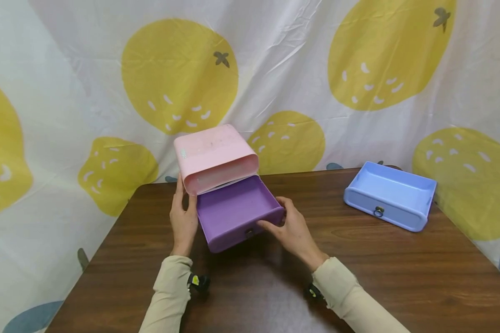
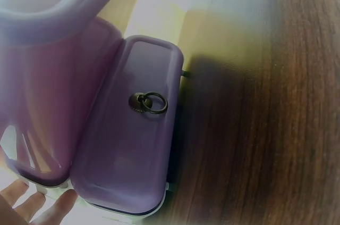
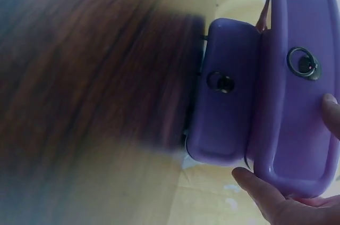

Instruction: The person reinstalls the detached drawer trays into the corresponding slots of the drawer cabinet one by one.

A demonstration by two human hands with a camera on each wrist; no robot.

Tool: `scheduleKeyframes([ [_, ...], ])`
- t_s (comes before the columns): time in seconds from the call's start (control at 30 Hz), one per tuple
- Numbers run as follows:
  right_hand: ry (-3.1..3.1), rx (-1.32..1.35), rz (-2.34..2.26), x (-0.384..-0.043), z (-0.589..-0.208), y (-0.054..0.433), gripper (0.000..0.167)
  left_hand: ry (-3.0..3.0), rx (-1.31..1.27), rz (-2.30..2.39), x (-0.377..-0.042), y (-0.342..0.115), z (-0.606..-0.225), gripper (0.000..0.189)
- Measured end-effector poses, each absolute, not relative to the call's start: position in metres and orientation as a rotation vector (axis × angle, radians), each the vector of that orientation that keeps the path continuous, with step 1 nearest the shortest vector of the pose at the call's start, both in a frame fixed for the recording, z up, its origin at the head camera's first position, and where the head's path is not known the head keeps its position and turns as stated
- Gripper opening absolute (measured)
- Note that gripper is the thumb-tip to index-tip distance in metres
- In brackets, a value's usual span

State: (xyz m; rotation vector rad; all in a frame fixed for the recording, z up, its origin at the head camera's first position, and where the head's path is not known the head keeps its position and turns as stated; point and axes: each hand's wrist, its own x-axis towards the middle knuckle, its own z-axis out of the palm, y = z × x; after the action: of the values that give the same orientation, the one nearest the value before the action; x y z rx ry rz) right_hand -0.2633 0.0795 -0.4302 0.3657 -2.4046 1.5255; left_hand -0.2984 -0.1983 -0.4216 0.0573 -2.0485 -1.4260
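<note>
A small pink drawer cabinet (image 1: 216, 150) stands on the table with its top slot empty. Below that slot a purple drawer (image 1: 235, 206) sticks far out toward me. My right hand (image 1: 293, 231) grips its right front corner, thumb on the front face and fingers around the side. Along the cabinet's left side lies my left hand (image 1: 184, 222), its fairly straight fingers touching the wall. In the right wrist view a second purple drawer (image 3: 226, 118) with a ring pull sits closed beneath the pulled-out one. The cabinet hides the left fingertips from the head view.
A light blue drawer (image 1: 389, 196) with a ring pull lies on the right of the brown wooden table (image 1: 379, 273). Behind the table hangs a white curtain (image 1: 283, 60) printed with yellow fruit, close to the cabinet's back.
</note>
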Motion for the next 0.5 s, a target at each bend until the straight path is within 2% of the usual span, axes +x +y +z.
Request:
scheduleKeyframes([
  [0.23, -2.342, 0.433, 1.641, -0.2635, -0.4302, 0.0762, 0.066, -2.051, 0.066, -1.419, -0.2957, -0.2008, -0.424, 0.06],
  [0.5, -2.327, 0.41, 1.651, -0.2701, -0.4292, 0.0735, 0.063, -2.05, 0.045, -1.424, -0.2969, -0.1986, -0.4221, 0.062],
])
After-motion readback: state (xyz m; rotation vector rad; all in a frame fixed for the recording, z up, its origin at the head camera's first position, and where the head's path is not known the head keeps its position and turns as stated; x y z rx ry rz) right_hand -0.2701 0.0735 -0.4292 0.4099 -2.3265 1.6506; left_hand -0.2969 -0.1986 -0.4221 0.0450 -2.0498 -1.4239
